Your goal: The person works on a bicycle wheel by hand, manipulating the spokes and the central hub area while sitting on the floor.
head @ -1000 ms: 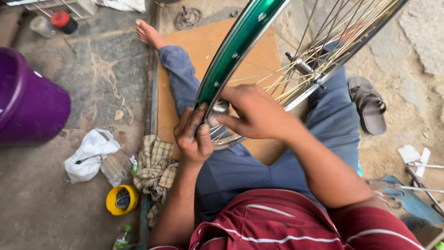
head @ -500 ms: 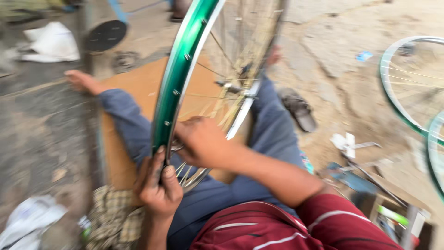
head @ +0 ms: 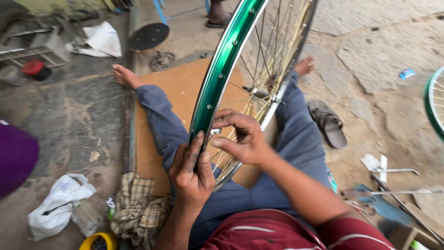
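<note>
A green bicycle wheel rim (head: 221, 69) with metal spokes (head: 273, 51) stands upright between my outstretched legs. My left hand (head: 190, 172) grips the near edge of the rim from below. Just beside it, my right hand (head: 243, 137) reaches in among the spokes, its fingers pinched on a small metal part by the rim; what it pinches is too small to tell. The wheel's hub and axle (head: 262, 94) show in the middle of the spokes. I sit on a brown board (head: 180, 88) in blue trousers.
A checked cloth (head: 138, 210), a white plastic bag (head: 58, 203) and a yellow tin (head: 98, 241) lie at my left. A sandal (head: 327, 124) and loose metal tools (head: 393, 185) lie at my right. Another green rim (head: 434, 102) shows at the right edge. Someone's foot (head: 217, 16) stands beyond.
The view has swung and steadied. My left hand has slid on the rim's edge and my right hand has shifted among the spokes nearer the rim.
</note>
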